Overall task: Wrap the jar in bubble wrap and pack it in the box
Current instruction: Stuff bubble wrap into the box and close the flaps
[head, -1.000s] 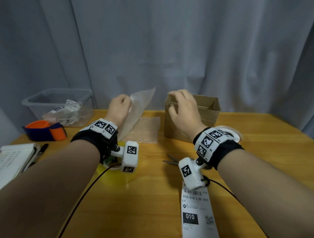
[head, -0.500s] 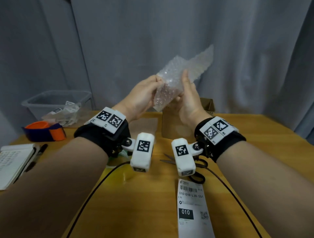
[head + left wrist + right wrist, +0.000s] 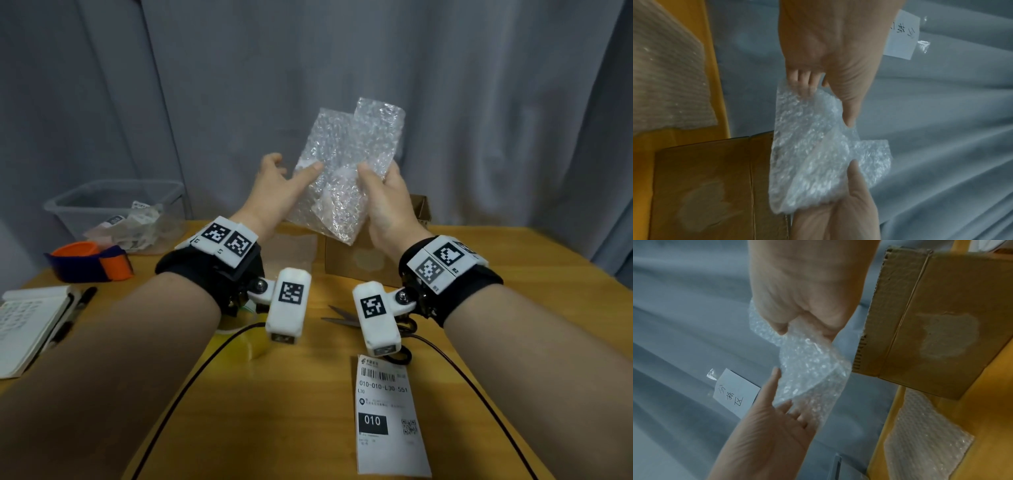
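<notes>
Both hands hold a clear bubble wrap sheet (image 3: 346,164) up in the air in front of the brown cardboard box (image 3: 359,263). My right hand (image 3: 380,174) grips the sheet's right edge, thumb in front and fingers curled behind. My left hand (image 3: 291,166) is spread at the left edge, its straight thumb lying on the front of the sheet. In the left wrist view its fingers (image 3: 799,79) show behind the wrap (image 3: 813,154). In the right wrist view the wrap (image 3: 809,368) hangs beside the box (image 3: 937,321). I cannot make out a jar.
A second bubble wrap sheet (image 3: 291,253) lies flat left of the box. Scissors (image 3: 339,317), a shipping label (image 3: 387,414) and a yellow tape roll (image 3: 246,342) lie on the near table. At the left are a plastic bin (image 3: 116,209), an orange-and-blue band (image 3: 89,262) and a notebook (image 3: 24,325).
The left hand lifted the wrap from the table and the right hand left the box rim to take it. The left hand has since drawn back leftward and the sheet is spread wider.
</notes>
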